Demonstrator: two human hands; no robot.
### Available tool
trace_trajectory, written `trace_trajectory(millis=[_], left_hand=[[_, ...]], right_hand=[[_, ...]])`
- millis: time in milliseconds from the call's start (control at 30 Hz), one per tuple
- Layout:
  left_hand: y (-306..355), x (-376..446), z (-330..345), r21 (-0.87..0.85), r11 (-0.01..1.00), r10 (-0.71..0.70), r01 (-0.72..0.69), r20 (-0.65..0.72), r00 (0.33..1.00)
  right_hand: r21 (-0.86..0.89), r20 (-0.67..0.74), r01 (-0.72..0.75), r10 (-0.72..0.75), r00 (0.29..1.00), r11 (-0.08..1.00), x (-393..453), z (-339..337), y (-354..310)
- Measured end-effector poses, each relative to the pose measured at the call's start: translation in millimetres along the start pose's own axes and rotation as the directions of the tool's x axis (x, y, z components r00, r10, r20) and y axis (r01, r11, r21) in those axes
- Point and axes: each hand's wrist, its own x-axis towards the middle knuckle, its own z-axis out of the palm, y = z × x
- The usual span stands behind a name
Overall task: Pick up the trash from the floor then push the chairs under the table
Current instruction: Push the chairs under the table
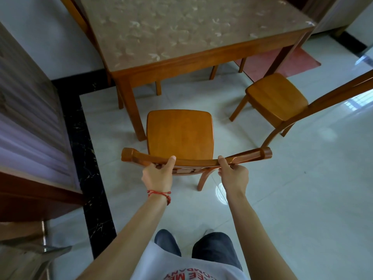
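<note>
Head view: left hand [158, 175] and right hand [232, 175] both grip the top rail of the chair [179, 134], which stands just before the table [181, 33], seat not under it.

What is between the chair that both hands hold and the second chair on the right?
In the head view, only bare white floor lies between the held chair and the second chair; no trash shows there.
</note>
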Motion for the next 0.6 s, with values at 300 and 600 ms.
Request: trace_trajectory(millis=[300,600], left_hand=[[15,-11,42,-0.028,0.999,0.032,-0.033,-0.019,0.999],[44,-6,116,-0.131,0.991,-0.015,0.007,-0.061,0.998]], right_hand=[[-0.006,0.036,0.014,-0.014,0.999,1.000,51,-22,-9],[-0.030,0.127,0.086,-0.082,0.988,0.996,133,-45,-33]])
